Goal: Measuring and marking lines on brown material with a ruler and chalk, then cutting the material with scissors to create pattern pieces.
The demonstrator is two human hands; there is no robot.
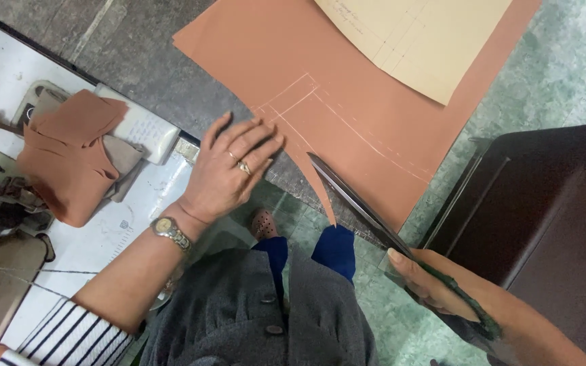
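Dark tabletop: left hand (228,169), fingers spread, pins chalk-marked terracotta fabric (347,102); right hand (435,281), seemingly clamped, works scissors (361,203).

We look down on a green marbled tile floor (564,61), a grey stone table (137,47), and a dark brown wooden cabinet (544,203) at right.

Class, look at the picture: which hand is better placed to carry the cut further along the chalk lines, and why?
Right. The right hand holds the scissors, blades in the brown fabric; the left hand lies flat, pinning it.
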